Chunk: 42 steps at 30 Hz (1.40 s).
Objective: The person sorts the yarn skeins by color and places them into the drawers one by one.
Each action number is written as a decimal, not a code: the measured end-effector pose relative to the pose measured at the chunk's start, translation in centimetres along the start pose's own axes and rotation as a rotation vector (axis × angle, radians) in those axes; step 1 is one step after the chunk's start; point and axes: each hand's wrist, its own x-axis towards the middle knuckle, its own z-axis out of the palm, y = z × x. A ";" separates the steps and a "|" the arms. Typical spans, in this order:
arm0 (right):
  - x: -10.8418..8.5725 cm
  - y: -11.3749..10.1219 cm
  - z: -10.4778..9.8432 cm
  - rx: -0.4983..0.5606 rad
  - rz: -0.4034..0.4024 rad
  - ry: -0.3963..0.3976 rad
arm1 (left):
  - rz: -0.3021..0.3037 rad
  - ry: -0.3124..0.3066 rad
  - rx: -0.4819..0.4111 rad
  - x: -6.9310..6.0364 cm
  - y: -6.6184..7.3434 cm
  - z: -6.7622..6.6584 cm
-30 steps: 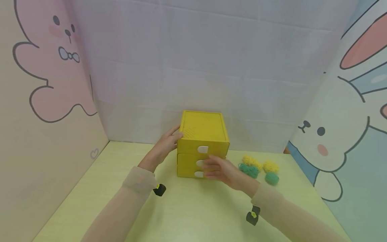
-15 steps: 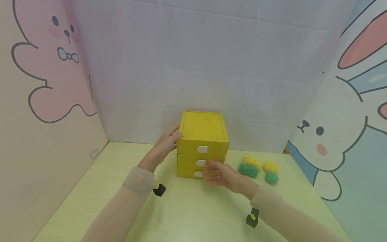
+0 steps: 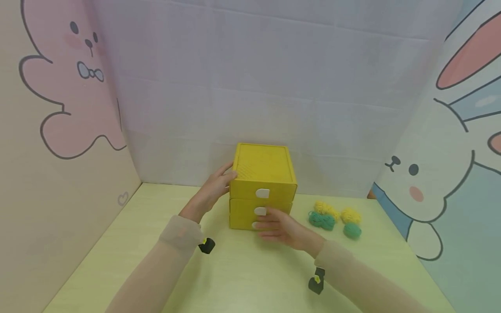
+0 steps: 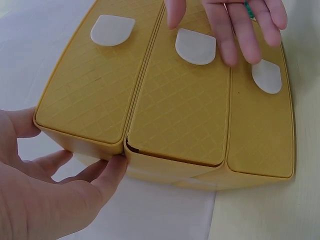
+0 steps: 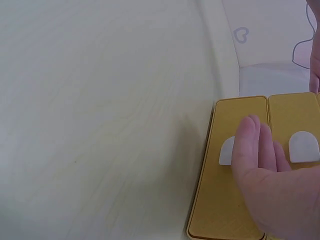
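A yellow three-drawer storage box [image 3: 264, 163] stands near the back wall, its drawers closed. Each drawer front carries a white tab handle; the top one [image 3: 262, 193] shows fully in the head view. My left hand [image 3: 213, 187] touches the box's left side, and the left wrist view shows its thumb [image 4: 112, 175] near the seam between the top and middle drawers. My right hand [image 3: 283, 228] is before the lower drawers with fingers extended and holds nothing. In the right wrist view its fingers partly cover the bottom handle [image 5: 226, 151]. Whether they touch the front cannot be told.
Yellow yarn bundles [image 3: 350, 215] and green yarn bundles [image 3: 322, 221] lie on the pale table [image 3: 242, 278] to the right of the box. A white cloth backdrop [image 3: 266, 87] rises behind. Side panels with a pink bear [image 3: 84, 108] and a white rabbit [image 3: 438, 182] flank the table.
My right hand has shifted slightly left and a little lower across the drawer fronts. The left hand and the box stay where they were.
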 end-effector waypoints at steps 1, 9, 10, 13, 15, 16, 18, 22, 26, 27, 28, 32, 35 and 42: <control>0.2 0.0 0.1 0.013 0.003 0.002 | 0.000 0.001 -0.001 0.0 0.0 0.0; 1.1 0.1 1.1 0.114 0.024 0.050 | 0.007 0.011 -0.005 -0.2 0.1 0.0; 1.1 0.1 1.2 0.117 0.023 0.058 | 0.009 0.010 -0.004 -0.2 0.1 0.0; 1.3 0.3 1.4 0.119 0.017 0.075 | 0.009 0.012 -0.004 -0.2 0.1 0.0; 1.4 0.5 1.4 0.113 0.008 0.078 | 0.009 0.011 -0.002 -0.2 0.0 0.0; 1.4 0.6 1.4 0.109 0.000 0.077 | 0.010 0.011 -0.003 -0.1 0.0 0.0; 1.4 0.8 1.3 0.103 -0.016 0.071 | 0.005 0.016 -0.006 -0.1 0.0 0.0; 1.4 1.1 1.3 0.113 -0.036 0.073 | 0.001 0.019 -0.009 0.0 -0.1 0.0; 1.3 1.3 1.3 0.115 -0.048 0.075 | 0.006 0.015 -0.007 0.1 -0.2 0.0; 1.3 1.3 1.3 0.111 -0.052 0.070 | 0.008 0.013 -0.007 0.1 -0.2 0.0; 1.2 1.3 1.4 0.109 -0.054 0.064 | 0.009 0.011 -0.007 0.1 -0.2 0.0; 0.8 1.5 1.4 0.095 -0.061 0.037 | 0.008 0.011 -0.003 0.1 -0.1 0.0; 0.6 1.7 1.4 0.090 -0.070 0.024 | 0.011 0.010 0.000 0.1 -0.1 0.1; -0.2 2.0 1.4 0.086 -0.068 -0.004 | 0.023 -0.001 -0.002 0.1 -0.2 0.2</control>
